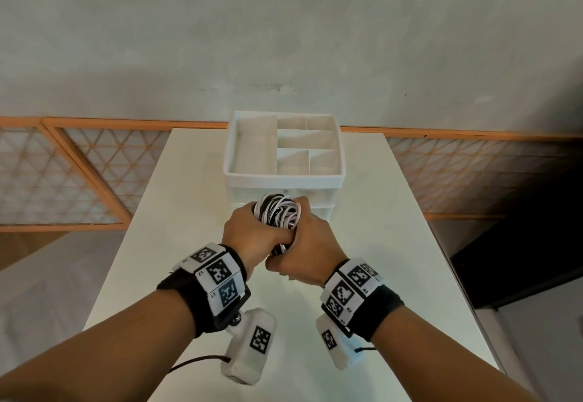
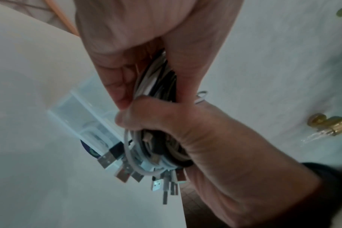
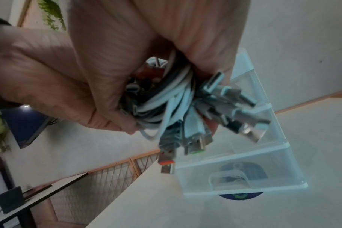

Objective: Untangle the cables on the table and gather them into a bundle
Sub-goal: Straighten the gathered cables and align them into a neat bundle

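Note:
A coiled bundle of black and white cables (image 1: 277, 212) is held above the white table (image 1: 176, 259), just in front of the drawer unit. My left hand (image 1: 249, 229) grips the bundle from the left and my right hand (image 1: 310, 240) from the right, fingers curled round the loops. In the left wrist view my left hand (image 2: 127, 46) and right hand (image 2: 185, 131) squeeze the cables (image 2: 156, 80), with several USB plugs (image 2: 125, 172) hanging below. In the right wrist view the cables (image 3: 166, 98) and plugs (image 3: 234, 100) stick out between my right hand (image 3: 166, 38) and left hand (image 3: 59, 84).
A white drawer unit (image 1: 284, 179) with open compartments on top stands at the table's far end, close behind the hands. Its clear drawers (image 3: 254, 162) hold small items, and a dark disc (image 3: 240, 196) lies under it. An orange lattice railing (image 1: 79, 174) runs behind the table.

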Available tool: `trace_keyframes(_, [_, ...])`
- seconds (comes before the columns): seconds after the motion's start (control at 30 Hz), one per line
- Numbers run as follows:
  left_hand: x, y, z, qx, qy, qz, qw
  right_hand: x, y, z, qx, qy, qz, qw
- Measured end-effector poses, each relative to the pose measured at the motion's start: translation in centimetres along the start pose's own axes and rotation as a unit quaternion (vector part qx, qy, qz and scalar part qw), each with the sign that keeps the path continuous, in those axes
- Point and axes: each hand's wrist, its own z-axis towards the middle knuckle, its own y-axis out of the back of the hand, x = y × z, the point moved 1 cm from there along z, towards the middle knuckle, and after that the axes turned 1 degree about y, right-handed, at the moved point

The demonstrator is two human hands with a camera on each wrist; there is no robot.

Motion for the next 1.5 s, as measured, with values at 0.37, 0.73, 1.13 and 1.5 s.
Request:
trace_keyframes(0.37, [1.0, -0.6, 1.3, -0.092, 0.006, 0.043, 0.995, 0.3, -0.1, 1.4, 0.005, -0.017, -0.093, 0.996])
trace_keyframes(0.73, [2.7, 0.0, 2.5, 0.004, 0.087, -0.135, 0.987, -0.3, -0.7, 2.2, 0.036, -0.028, -0.045, 0.998])
trace_keyframes(1.13, [3.6, -1.0, 4.2, 0.017, 0.063, 0.273, 0.960, -2.2, -1.7, 1.8, 0.047, -0.054, -0.244, 0.967])
trace_keyframes(1.5, [4.7, -1.0, 9.1, 0.084, 0.270, -0.263, 0.922, -5.3, 2.7, 2.0, 0.005, -0.136, -0.200, 0.970])
